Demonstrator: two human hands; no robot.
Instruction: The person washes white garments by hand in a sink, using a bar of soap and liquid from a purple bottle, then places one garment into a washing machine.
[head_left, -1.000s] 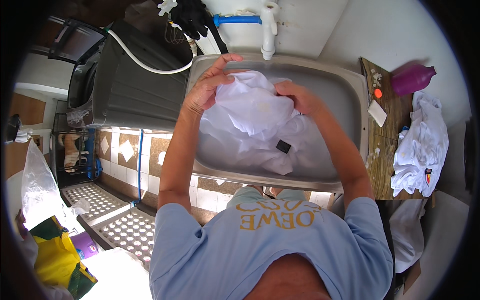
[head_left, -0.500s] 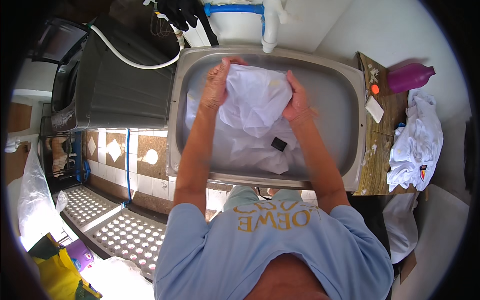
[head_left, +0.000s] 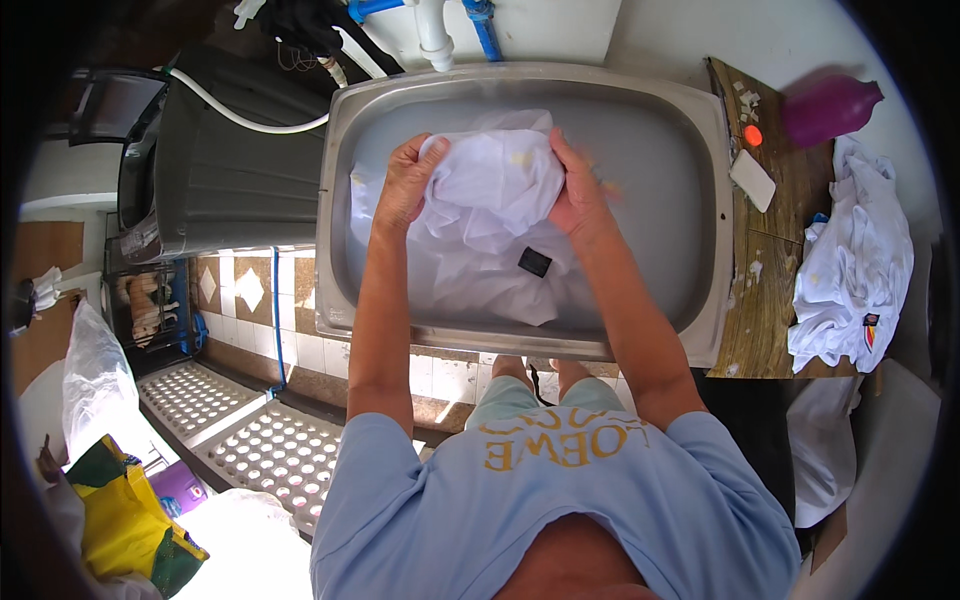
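Observation:
Between both hands a wet white garment [head_left: 492, 180] is held up over the cloudy water in a steel sink [head_left: 345, 120]. A pale yellow stain marks its upper right part. My left hand [head_left: 406, 180] grips the garment's left edge, thumb on top and fingers partly hidden behind it. At the opposite edge my right hand [head_left: 580, 190] holds it the same way, thumb pointing up. The lower part of the cloth hangs into the water, where a small black patch [head_left: 535, 262] shows on the submerged white fabric.
Right of the sink, a wooden board [head_left: 752, 310] carries a white soap bar [head_left: 752, 181], an orange cap [head_left: 752, 134], a purple bottle [head_left: 830, 108] and a white shirt [head_left: 855, 260]. A dark grey washing machine [head_left: 235, 160] with a white hose stands at the left.
The hands have come slightly lower and left in the view, and the garment's stretched top edge is flatter. The whole view has shifted a little as well.

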